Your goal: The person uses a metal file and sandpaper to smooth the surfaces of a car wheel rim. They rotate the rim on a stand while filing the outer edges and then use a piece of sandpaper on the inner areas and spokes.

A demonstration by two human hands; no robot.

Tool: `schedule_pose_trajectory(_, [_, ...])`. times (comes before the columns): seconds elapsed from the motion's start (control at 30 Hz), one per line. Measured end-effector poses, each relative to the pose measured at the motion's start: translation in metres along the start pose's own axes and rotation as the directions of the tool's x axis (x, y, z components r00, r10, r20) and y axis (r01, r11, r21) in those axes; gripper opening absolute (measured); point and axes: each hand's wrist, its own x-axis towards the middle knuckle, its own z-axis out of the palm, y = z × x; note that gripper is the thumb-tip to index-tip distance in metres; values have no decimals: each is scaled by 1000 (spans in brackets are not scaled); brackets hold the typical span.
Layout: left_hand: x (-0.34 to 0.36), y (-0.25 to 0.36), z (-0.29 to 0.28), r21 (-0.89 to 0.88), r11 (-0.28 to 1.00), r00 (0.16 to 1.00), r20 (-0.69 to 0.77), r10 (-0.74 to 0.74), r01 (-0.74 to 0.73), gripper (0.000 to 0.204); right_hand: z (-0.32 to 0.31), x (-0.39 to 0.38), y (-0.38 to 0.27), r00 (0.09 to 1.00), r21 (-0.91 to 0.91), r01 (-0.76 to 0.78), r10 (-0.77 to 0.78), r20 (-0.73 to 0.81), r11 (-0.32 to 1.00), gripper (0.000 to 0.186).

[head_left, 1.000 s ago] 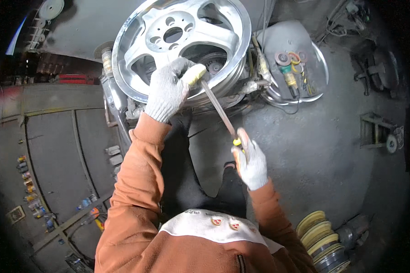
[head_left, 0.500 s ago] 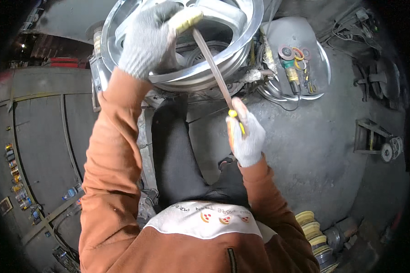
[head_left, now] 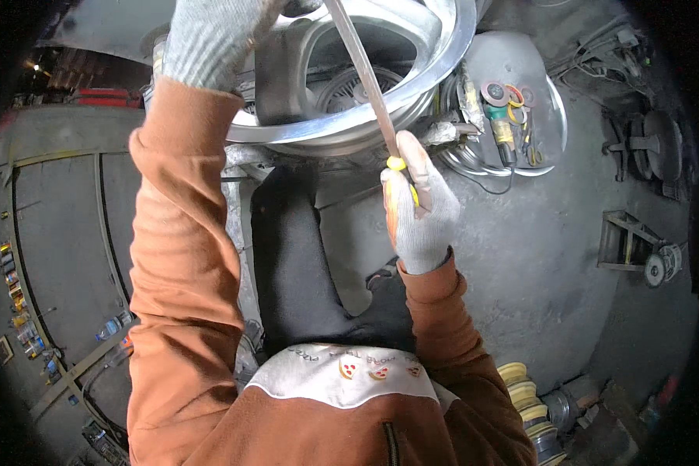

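Desk: What's gripped at ctr.?

Photog: A flat metal tool (head_left: pixel 369 81). Its yellow-trimmed handle end is held by the R hand (head_left: pixel 423 210), fingers closed around it, lt. grey glove worn. The shaft is angled up & slightly L, across the front of a silver alloy wheel (head_left: pixel 283 78). Whether the wheel's lip is touched by it can't be told.

Desk: Wheel's location?

Photog: Top ctr., beyond the knees, partly cut off by the upper edge. Through a gap betw. the spokes, a dark round part (head_left: pixel 357 89) is seen.

Desk: And the L hand (head_left: pixel 210 43)?

Photog: Also gloved, raised over the wheel's L side. Its fingers are mostly cut off at the upper edge, so whether it's open or closed can't be told.

Desk: Clothing, for the record?

Photog: Rust-brown sleeves (head_left: pixel 182 233) & dark trousers (head_left: pixel 291 264) are worn, w/ a white shirt panel (head_left: pixel 346 377) printed w/ pizza slices.

Desk: Bkgd.?

Photog: Just R of the wheel, a green-and-black power tool (head_left: pixel 502 132) is laid on a grey panel (head_left: pixel 512 58), w/ small coloured rings (head_left: pixel 515 96) beside it. At lower R, yellow rims (head_left: pixel 523 392) are stacked; at far L, small bottles (head_left: pixel 29 339) are lined up.
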Motion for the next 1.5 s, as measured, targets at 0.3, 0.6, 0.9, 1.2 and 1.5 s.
schedule_pose_trajectory(0.3, [-54,-13,27,414,867,951,247,186,-277,24,-27,-117,35,905,-253,-287,348,245,924,35])
schedule_pose_trajectory(0.6, [-63,-1,22,609,758,960,269,78,-232,28,-21,-94,37,998,-186,37,-29,48,982,43])
schedule_pose_trajectory(0.9, [-14,-8,-11,314,891,944,124,305,-329,39,-4,-12,10,966,123,-254,244,88,959,46])
schedule_pose_trajectory(1.2, [-28,15,-7,376,925,995,97,19,-54,23,3,-11,2,998,-281,42,-26,62,959,29])
schedule_pose_trajectory(1.5, [-63,13,20,494,823,931,349,107,-279,37,-34,-95,33,987,-336,61,-7,160,940,36])
